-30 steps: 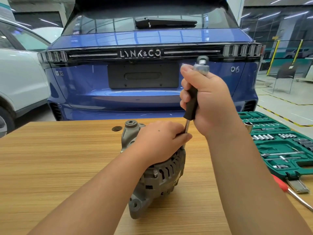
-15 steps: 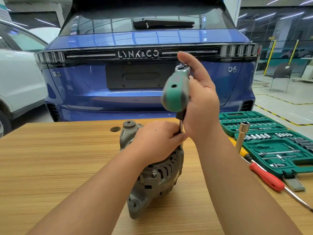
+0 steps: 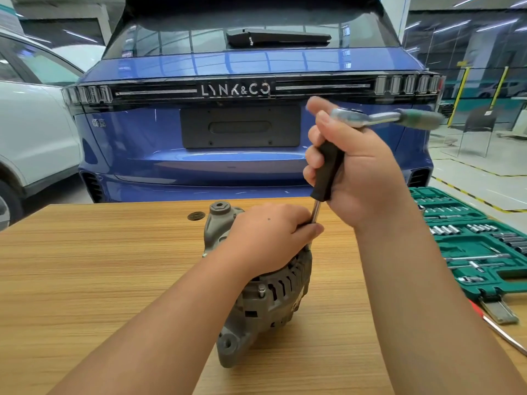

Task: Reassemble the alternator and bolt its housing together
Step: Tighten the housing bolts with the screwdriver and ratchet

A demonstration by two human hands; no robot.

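Here, a grey cast-metal alternator (image 3: pixel 256 283) with a slotted, ribbed housing stands on the light wood-grain tabletop (image 3: pixel 94 266), near its middle, one mounting lug toward the camera and another at the far side. The left hand (image 3: pixel 271 238) lies over the alternator's top, fingers curled together; thumb and forefinger pinch the lower end of a thin bright steel shaft where it meets the housing. What the shaft seats on is hidden under that hand.

The shaft rises, tilted slightly right, into a black cylindrical grip (image 3: pixel 328 169). The right hand (image 3: pixel 362 172) is wrapped around this grip, fingers closed on it, thumb raised to the chrome ratchet head (image 3: pixel 349 116) at the top. The ratchet's green handle (image 3: pixel 419 117) points right, blurred.

On the table's right edge: an open green moulded socket case (image 3: pixel 479 243) holding rows of chrome sockets and bars, well apart from the alternator. Just beside its near corner, a red-handled screwdriver (image 3: pixel 502 332), partly cut off.

Behind the table: the tail of a blue car (image 3: pixel 236 163); to the left, a white car (image 3: pixel 31 138).
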